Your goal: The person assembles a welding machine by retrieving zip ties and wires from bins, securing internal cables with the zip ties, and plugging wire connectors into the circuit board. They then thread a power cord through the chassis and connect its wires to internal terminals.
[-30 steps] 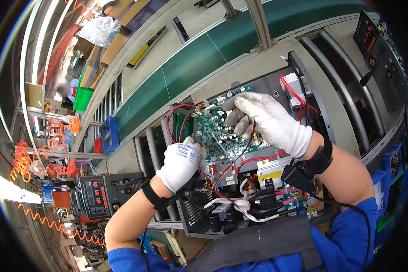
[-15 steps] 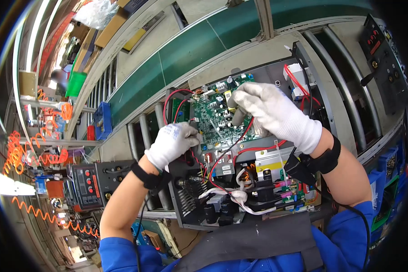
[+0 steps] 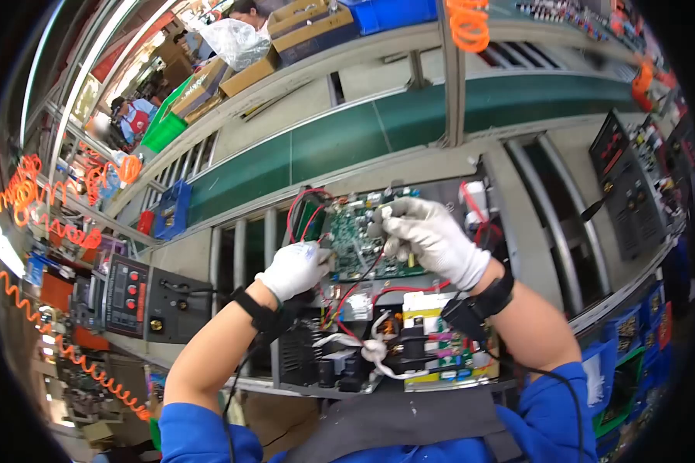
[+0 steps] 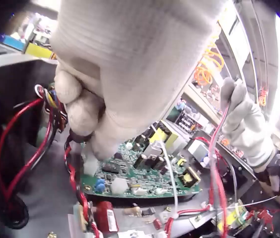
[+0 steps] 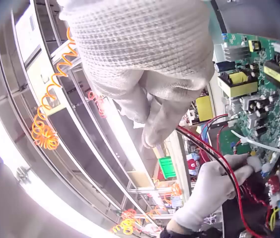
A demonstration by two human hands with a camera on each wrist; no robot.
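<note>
My gloved left hand (image 3: 293, 272) is at the left edge of the green circuit board (image 3: 349, 239). In the left wrist view its fingers curl over twisted red-black wires (image 4: 72, 171), and a fingertip lies beside a white connector (image 4: 89, 164) on the board. Above the board, my gloved right hand (image 3: 438, 243) pinches a small white plug (image 3: 387, 211) between thumb and fingers. Red and black wires (image 5: 214, 152) trail from that hand in the right wrist view. The board lies in an open metal chassis (image 3: 440, 193).
A white-wrapped cable (image 3: 374, 351) and a yellow-edged module (image 3: 428, 303) occupy the chassis's near part. Control panels stand left (image 3: 127, 293) and right (image 3: 611, 147). Beyond runs a green conveyor (image 3: 328, 143). A pale cable tie (image 4: 169, 171) sticks up by the board.
The head view has shifted, showing more of the area beyond the conveyor. The white plug now shows at my right fingertips, above the board. My left hand remains by the board's left edge.
</note>
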